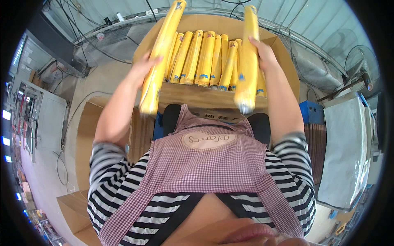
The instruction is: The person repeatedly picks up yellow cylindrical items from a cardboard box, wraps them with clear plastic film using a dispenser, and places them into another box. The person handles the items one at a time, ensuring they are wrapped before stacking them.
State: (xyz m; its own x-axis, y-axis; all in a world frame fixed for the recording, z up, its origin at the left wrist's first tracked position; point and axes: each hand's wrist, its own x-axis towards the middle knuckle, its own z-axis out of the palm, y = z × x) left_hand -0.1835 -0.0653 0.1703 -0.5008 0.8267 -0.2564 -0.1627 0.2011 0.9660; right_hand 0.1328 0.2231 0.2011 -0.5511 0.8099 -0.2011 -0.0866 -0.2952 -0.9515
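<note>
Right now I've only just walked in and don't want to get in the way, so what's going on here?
A person in a checked apron has a long yellow tube in each hand: the left hand grips one, the right hand another. An open cardboard box is in front of them, with more yellow tubes side by side in it, some leaning.
</note>
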